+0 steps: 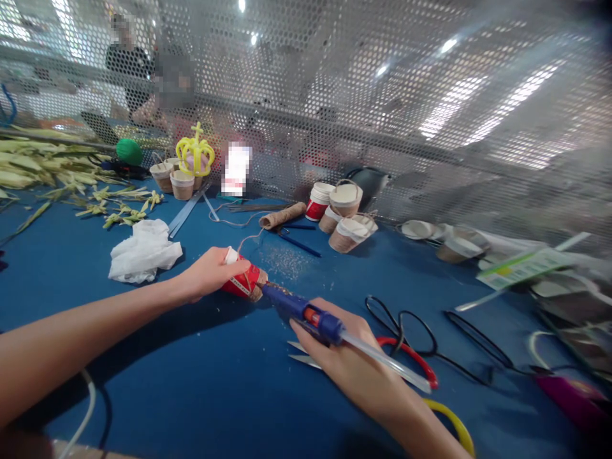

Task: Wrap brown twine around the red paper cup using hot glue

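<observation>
My left hand (210,273) is closed around a small red paper cup (243,282) lying on its side on the blue table (191,382). Twine is wound round the cup's rim end. My right hand (342,347) grips a blue glue gun (306,311) with a clear glue stick (387,363) poking out the back. The gun's nozzle touches the twine-wrapped end of the cup. A loose string (243,239) runs from the cup toward a twine spool (282,217).
Scissors with red and yellow handles (411,357) lie under my right wrist, black scissors (406,325) beside them. Twine-covered cups (347,223) stand behind, crumpled white tissue (143,252) to the left, green leaves (57,172) far left. A perforated metal screen (382,95) walls the table's back; people sit beyond it.
</observation>
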`<state>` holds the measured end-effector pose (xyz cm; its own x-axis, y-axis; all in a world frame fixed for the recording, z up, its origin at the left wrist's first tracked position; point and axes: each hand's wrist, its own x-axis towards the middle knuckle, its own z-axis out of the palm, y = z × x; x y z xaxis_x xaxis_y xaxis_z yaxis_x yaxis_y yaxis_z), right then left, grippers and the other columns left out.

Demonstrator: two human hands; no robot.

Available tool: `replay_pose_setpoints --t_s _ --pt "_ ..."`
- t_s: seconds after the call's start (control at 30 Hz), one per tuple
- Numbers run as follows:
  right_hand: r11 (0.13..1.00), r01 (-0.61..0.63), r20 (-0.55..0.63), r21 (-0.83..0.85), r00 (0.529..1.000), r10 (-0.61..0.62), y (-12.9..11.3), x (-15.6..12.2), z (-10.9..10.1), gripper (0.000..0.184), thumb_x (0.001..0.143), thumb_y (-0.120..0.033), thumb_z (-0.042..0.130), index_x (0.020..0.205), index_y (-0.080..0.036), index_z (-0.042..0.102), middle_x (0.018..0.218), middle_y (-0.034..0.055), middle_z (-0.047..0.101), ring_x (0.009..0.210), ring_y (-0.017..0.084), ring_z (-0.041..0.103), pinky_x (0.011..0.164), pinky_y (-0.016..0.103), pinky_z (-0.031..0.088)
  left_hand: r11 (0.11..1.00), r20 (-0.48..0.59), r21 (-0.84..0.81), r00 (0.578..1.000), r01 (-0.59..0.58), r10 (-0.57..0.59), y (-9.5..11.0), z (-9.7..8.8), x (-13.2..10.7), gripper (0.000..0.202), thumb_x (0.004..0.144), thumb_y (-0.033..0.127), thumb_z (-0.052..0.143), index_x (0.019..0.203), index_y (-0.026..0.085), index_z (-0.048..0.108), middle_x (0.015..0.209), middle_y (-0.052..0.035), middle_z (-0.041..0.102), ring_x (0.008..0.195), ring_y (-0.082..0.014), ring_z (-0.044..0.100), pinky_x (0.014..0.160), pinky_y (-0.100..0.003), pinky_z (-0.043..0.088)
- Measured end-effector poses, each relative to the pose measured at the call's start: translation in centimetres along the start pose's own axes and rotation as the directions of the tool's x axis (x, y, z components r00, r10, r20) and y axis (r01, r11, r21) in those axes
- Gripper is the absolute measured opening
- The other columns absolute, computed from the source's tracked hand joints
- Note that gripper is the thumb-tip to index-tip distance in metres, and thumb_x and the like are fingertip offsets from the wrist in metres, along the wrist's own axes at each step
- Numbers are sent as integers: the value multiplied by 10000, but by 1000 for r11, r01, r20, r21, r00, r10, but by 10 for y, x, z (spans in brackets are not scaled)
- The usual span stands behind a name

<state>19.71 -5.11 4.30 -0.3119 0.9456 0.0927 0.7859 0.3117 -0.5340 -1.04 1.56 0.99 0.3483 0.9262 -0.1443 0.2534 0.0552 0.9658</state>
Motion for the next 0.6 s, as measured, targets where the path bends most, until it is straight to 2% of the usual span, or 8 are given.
replay_pose_setpoints --t_s 0.1,0.27,0.4,0.6 --pt "1000 -1 -27 6 1000 2 1 0 0 181 783 -258 470 616 -188 458 558 -43 480 493 86 415 473 206 346 998 -4 -9 998 -61 60 0 1 -1 326 721 333 475 831 100 675 672 -56 671 594 -152 560 518 -225 382" --pt "1000 20 -6 12 1000 -20 0 -2 0 180 785 -245 453 615 -189 474 554 -38 492 496 93 416 476 215 360 997 -27 2 997 -76 76 0 3 -1 322 725 325 476 848 107 678 710 -65 682 620 -157 569 524 -222 392" --pt "998 31 -47 55 998 -28 1 0 -2 175 767 -236 456 600 -193 482 540 -24 500 476 97 421 451 220 375 997 -11 1 997 -80 80 1 3 -2 312 714 343 499 809 109 683 709 -65 681 625 -154 571 526 -215 397" --pt "995 70 -123 73 991 -60 6 3 -2 141 749 -249 475 637 -212 554 514 -5 510 446 115 443 423 238 390 996 2 0 996 -92 92 -2 1 -1 317 710 341 520 853 104 674 756 -70 686 658 -160 588 559 -224 415"
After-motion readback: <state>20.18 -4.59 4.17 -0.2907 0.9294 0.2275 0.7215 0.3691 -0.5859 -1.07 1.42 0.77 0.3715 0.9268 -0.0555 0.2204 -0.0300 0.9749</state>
